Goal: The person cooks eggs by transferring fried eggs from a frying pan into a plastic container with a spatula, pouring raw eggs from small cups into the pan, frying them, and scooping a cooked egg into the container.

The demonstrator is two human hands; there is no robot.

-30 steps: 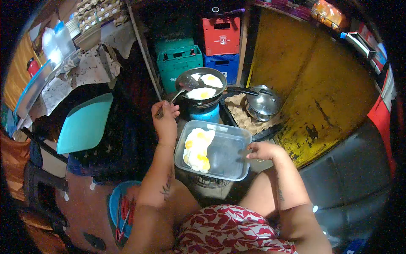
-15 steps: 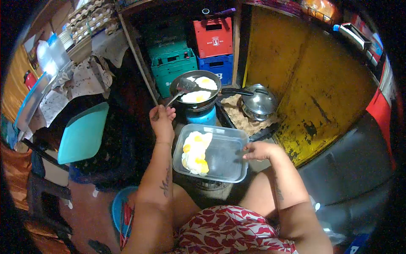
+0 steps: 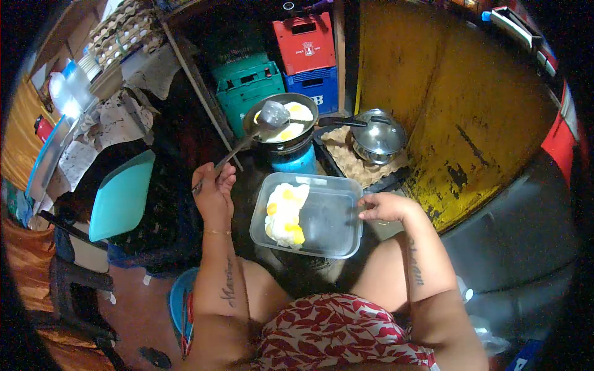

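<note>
My left hand point(image 3: 214, 187) is closed round the thin handle of a metal spatula point(image 3: 273, 116). The spatula's head is over the frying pan point(image 3: 314, 127), covering part of the fried eggs point(image 3: 299, 112) inside. Below the pan, a clear plastic container point(image 3: 331, 213) holds several cooked fried eggs point(image 3: 286, 213) along its left side. At the container's right rim, my right hand point(image 3: 385, 206) pinches the edge between thumb and fingers.
The pan sits on a stove with a blue body point(image 3: 296, 161). A lidded pot point(image 3: 378, 137) stands right of it on cardboard. Behind are green point(image 3: 250, 86), red point(image 3: 304, 43) and blue crates point(image 3: 312, 86). A turquoise lid point(image 3: 122, 196) and egg trays point(image 3: 124, 34) are left.
My left hand has drawn back left and down, and the spatula's head has lifted and turned above the eggs in the pan. My right hand has closed on the container's rim.
</note>
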